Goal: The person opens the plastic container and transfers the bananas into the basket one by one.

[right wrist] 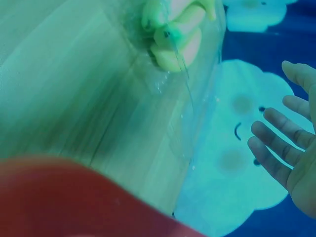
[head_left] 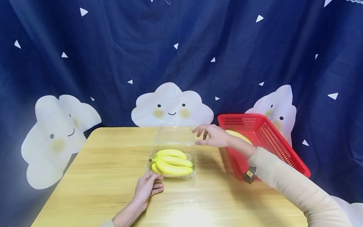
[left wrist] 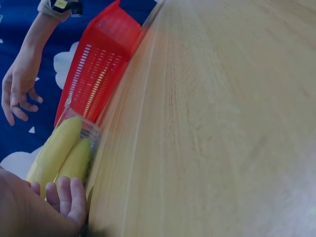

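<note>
1. Loading looks well along: bananas (head_left: 173,170) lie in the clear box (head_left: 194,159) on the tabletop (head_left: 107,170).
2. Undone: the lid (head_left: 173,135) is open; a yellow fruit (head_left: 239,135) sits in the red basket (head_left: 283,154).
3. Hands apart: the right hand (head_left: 211,136) empty, beside the lid; the left hand (head_left: 146,189), fingers loose, at the box's near edge.

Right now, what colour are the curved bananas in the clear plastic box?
The bananas are yellow, partly green, clearest in the head view.
</note>
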Motion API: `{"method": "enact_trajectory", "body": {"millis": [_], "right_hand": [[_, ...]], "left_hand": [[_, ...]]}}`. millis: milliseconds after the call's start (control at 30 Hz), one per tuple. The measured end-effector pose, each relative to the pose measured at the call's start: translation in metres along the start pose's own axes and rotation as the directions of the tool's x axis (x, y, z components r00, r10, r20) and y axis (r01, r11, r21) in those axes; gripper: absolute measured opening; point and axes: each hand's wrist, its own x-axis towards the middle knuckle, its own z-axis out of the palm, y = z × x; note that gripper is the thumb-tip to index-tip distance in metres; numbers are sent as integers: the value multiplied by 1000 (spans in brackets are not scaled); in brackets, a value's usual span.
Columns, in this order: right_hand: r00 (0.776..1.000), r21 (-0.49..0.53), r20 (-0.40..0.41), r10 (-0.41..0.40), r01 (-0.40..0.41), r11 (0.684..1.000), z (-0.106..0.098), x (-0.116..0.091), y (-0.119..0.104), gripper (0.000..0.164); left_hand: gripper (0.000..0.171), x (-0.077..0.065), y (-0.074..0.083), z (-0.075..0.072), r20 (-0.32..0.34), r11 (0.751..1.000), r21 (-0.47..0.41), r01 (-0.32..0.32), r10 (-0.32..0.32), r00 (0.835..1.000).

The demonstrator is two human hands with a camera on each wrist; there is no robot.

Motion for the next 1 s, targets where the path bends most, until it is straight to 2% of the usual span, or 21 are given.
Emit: {"method": "enact_trajectory", "body": {"millis": [167, 367, 533, 700, 867, 1000], "right_hand": [[998, -46, 61, -7, 10, 999, 10, 7, -7, 47], [991, -56, 133, -22, 30, 998, 24, 14, -18, 44], [987, -73, 160, -29, 41, 997, 35, 19, -21, 43], [978, -14, 199, -57, 61, 998, 44, 23, -21, 44], [956, 60, 276, -100, 87, 994, 54, 26, -26, 48], [950, 56, 300, -90, 77, 995, 62, 26, -28, 50]], "left_hand": [[18, 0, 0, 0, 3, 1000, 0, 6, -6, 1000], [19, 1, 0, 0, -9, 1000, 4, 1, -1, 1000], [18, 0, 0, 1, -11, 1000, 0, 1, -1, 1000], [16, 1, -1, 0, -16, 1000, -5, 2, -2, 1000], [15, 1, -1, -1, -27, 1000, -2, 2, -2, 1000], [16, 0, -1, 1, -13, 1000, 2, 0, 0, 1000]]}}
